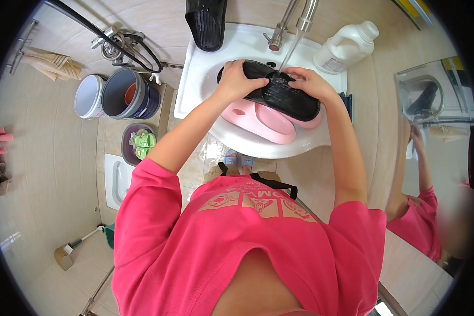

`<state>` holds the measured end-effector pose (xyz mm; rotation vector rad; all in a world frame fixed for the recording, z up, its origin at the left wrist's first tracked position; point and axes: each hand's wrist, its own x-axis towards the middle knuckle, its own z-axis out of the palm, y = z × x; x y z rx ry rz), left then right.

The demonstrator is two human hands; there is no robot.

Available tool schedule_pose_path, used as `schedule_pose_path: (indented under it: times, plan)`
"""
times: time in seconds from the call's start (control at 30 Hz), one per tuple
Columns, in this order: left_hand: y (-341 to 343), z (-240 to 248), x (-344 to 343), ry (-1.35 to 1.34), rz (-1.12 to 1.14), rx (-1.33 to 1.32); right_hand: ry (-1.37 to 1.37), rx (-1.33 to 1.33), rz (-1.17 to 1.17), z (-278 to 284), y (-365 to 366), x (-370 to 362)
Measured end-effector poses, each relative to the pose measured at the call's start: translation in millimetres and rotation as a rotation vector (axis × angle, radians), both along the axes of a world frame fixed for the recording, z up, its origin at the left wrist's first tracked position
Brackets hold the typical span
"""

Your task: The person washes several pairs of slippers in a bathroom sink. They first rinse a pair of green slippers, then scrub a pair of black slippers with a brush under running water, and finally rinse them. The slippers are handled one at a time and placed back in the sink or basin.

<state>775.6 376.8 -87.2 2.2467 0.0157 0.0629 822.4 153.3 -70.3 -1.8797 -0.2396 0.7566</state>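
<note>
Between my two hands a wet black slipper (289, 100) is held over the white sink (187, 84), under water running from the metal faucet (304, 23). My left hand (238, 81) grips its left part, thumb on top. On its upper right side my right hand (312, 84) has its fingers closed over the edge. Beneath it lie pink slippers (263, 124), partly covered by the black one. Another black slipper (206, 26) rests at the sink's back left edge.
A white jug-shaped bottle (346, 47) stands on the sink's right rim. Buckets (124, 95) and a basin with green slippers (142, 142) are on the floor at left. A black shower hose (110, 39) hangs on the back wall. A mirror (432, 158) is at right.
</note>
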Motion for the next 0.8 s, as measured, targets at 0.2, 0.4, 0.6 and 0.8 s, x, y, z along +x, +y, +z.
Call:
schedule_pose_path:
  times: [0.2, 0.4, 0.6, 0.8]
  plan:
    - [-35, -17, 42, 0.371, -0.121, -0.272, -0.206, -0.232, -0.029, -5, -40, 6]
    - [-90, -2, 68, 0.436, -0.363, 0.013, -0.100, -0.461, -0.088, -9, -97, 0]
    - [-93, 5, 95, 0.438, -0.512, 0.284, 0.004, -0.488, -0.032, -9, -105, -9]
    - [-60, 9, 91, 0.367, -0.540, 0.297, 0.286, -0.322, -0.001, -1, -81, -5]
